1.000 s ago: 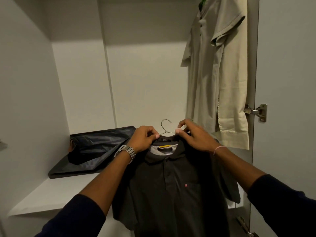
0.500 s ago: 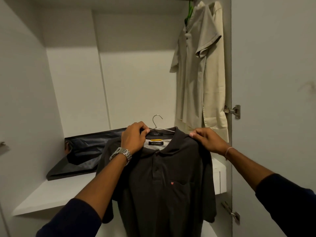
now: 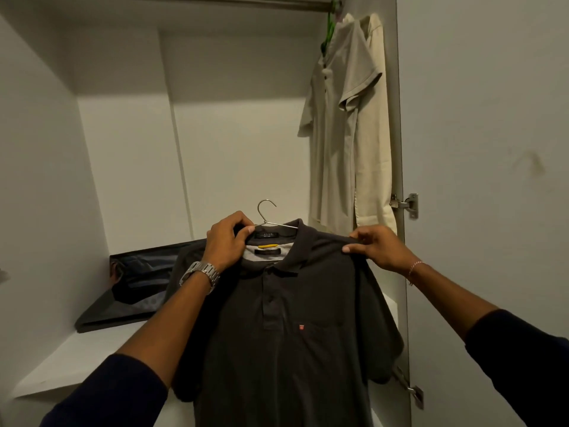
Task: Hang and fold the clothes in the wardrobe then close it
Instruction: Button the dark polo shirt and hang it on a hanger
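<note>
Your left hand (image 3: 228, 241) pinches the collar and hanger (image 3: 271, 218); your right hand (image 3: 374, 246) pinches the shoulder of the dark shirt (image 3: 286, 334), held below the rail (image 3: 246, 0). Hanging step: next, lift the hook onto it.

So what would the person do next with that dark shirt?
Probably lift the dark polo shirt so its wire hanger hooks onto the rail above: both hands grip it, and the beige shirts already hang there.
</note>
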